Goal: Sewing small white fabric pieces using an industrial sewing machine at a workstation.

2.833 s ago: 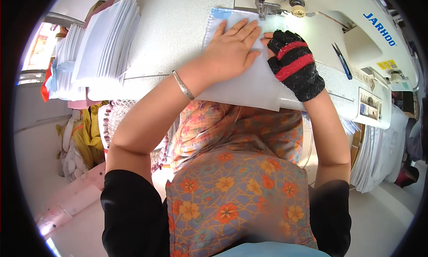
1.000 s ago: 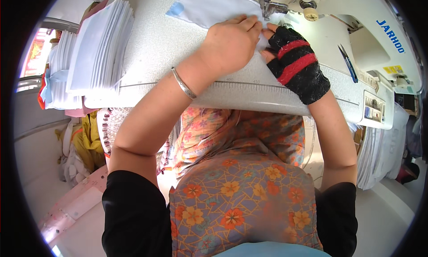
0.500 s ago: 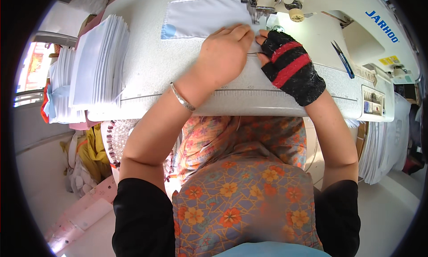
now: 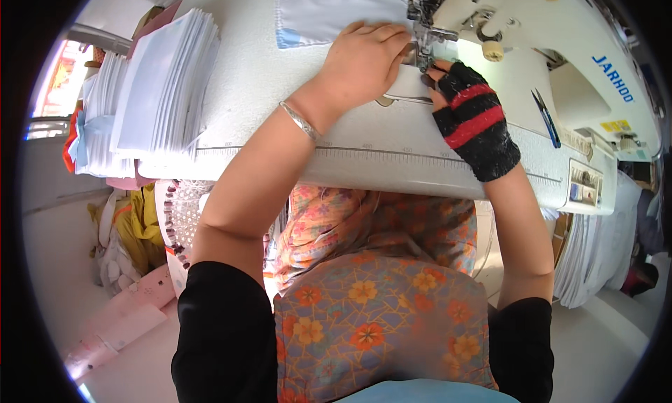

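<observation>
White smooth fabric strip with pale-blue corner (image 4: 315,15) lies on speckled pale table (image 4: 245,74), right end lost behind metal presser-foot assembly (image 4: 425,46). Bare left hand (image 4: 365,61): palm down, unclenched, fingers over strip's near edge. Right hand in red-striped black knit fingerless glove (image 4: 476,119): fingertips bent beside presser-foot assembly, grip can't be told. Blue lettering on cream sewing machine (image 4: 553,43).

Bright w/ window (image 4: 59,79) glare L; apron (image 4: 378,322) partly blurred; edges bent, dark.
</observation>
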The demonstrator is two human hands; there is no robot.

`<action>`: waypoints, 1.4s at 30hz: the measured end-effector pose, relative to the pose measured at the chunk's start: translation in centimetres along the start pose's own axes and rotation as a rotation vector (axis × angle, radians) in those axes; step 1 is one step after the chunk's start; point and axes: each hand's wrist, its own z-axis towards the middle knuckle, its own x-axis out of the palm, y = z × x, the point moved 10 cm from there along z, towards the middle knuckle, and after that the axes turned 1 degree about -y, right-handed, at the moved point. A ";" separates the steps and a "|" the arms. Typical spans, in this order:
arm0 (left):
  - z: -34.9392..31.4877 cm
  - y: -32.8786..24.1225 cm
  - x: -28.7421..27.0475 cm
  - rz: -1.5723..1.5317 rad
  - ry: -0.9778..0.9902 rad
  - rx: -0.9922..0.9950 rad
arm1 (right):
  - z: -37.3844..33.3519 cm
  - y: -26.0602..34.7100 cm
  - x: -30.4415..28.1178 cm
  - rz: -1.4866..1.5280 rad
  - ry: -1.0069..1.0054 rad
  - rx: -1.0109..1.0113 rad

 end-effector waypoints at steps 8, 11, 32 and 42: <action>-2.1 6.0 -2.3 0.233 0.071 -0.346 | 0.2 -0.6 -0.1 0.015 -0.005 0.056; -2.1 6.1 -2.1 0.253 0.135 -0.352 | 0.1 -0.9 0.0 0.012 -0.015 0.047; -46.7 -0.9 -16.1 0.482 0.137 -1.086 | -0.9 -4.6 1.2 0.007 0.121 0.016; -65.0 9.0 -12.9 0.587 0.747 -1.581 | -0.6 -5.5 2.7 -0.053 0.179 0.009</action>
